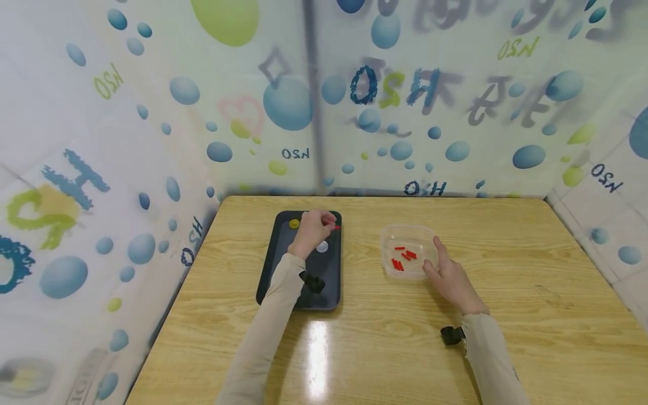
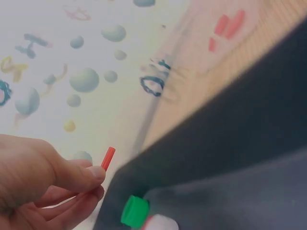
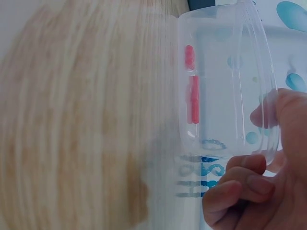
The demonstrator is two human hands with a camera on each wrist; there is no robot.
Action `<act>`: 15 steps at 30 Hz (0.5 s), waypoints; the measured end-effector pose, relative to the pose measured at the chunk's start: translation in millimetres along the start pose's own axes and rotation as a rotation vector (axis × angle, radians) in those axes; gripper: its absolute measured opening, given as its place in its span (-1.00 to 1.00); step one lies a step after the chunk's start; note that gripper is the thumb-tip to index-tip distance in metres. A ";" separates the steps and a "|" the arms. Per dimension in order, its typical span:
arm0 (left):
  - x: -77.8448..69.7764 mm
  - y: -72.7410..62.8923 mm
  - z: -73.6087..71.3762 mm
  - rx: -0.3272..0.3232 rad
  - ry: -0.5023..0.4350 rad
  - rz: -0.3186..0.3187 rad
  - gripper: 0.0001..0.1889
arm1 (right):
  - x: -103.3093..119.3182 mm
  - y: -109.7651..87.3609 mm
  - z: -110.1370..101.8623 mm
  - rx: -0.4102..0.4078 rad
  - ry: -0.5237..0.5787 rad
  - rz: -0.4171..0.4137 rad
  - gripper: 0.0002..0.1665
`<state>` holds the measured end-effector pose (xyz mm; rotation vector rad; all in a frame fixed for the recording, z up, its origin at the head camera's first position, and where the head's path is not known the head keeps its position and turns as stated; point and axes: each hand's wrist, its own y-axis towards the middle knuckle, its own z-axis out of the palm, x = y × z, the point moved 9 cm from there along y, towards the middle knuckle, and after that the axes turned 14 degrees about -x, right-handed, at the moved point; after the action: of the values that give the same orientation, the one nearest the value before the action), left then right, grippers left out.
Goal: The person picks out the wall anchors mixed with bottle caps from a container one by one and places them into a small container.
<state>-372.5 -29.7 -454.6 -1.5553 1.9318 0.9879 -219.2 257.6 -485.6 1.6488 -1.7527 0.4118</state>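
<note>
My left hand is over the far end of a dark tray. Between thumb and fingertips it pinches a short red stick, whose free end sticks out. A yellow cap-like piece and a whitish round piece lie in the tray. The left wrist view also shows a green cap there, beside a white piece cut off by the frame. My right hand grips the rim of a clear plastic container, thumb inside. Several red sticks lie on its bottom.
Both the tray and the container stand on a wooden table, the container to the right of the tray. A patterned curtain hangs behind the table's far edge and along its left side. Black cameras are strapped to both wrists.
</note>
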 end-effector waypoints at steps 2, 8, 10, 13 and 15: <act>-5.4 0.4 -0.4 0.001 -0.015 -0.001 -0.87 | -0.3 0.2 0.1 -0.001 0.005 -0.002 -0.12; -18.2 1.6 1.7 0.013 -0.037 0.009 -0.86 | -0.8 -0.2 0.0 0.001 0.014 0.003 -0.12; -22.4 1.9 3.6 0.019 -0.030 0.019 -0.83 | -0.9 -0.4 -0.2 0.002 0.011 0.005 -0.13; -29.0 1.7 8.4 0.030 -0.034 0.024 -0.80 | -0.5 -0.7 -0.8 0.000 0.007 0.004 -0.13; -33.9 0.9 12.7 0.037 -0.036 0.026 -0.81 | 0.1 -0.7 -1.4 -0.003 0.007 -0.002 -0.13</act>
<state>-365.9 1.4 -437.5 -1.4858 1.9393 0.9779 -218.1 258.4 -484.8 1.6453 -1.7456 0.4131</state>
